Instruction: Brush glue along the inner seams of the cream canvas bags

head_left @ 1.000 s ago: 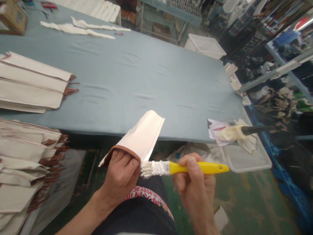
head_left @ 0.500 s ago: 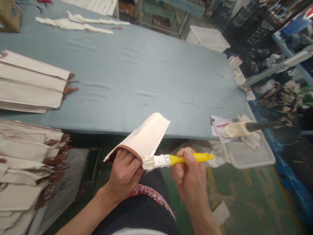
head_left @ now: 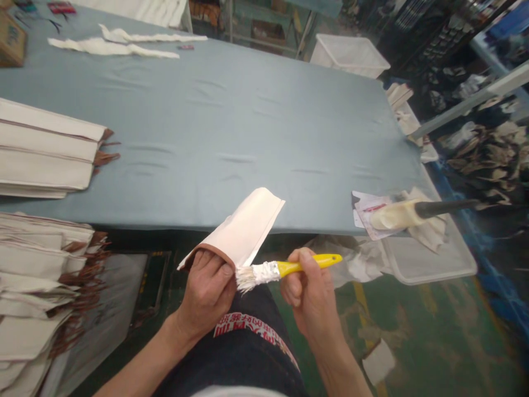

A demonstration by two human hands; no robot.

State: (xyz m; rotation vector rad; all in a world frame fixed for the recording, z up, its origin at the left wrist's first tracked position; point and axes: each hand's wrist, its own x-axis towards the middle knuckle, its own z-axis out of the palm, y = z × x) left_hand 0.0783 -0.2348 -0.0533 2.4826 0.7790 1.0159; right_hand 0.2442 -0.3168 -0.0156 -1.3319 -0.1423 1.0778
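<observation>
Red printed characters ran across a white band on the dark garment [head_left: 248, 353] over the person's lap, just below the yellow-handled brush [head_left: 285, 268]; upside down to the camera, not legible. Dark print marked the cardboard box [head_left: 10, 41] at the far left corner of the bench [head_left: 231, 127], too small to read. Red marks showed on the paper slip [head_left: 367, 209] at the bench's near right edge, unreadable.
</observation>
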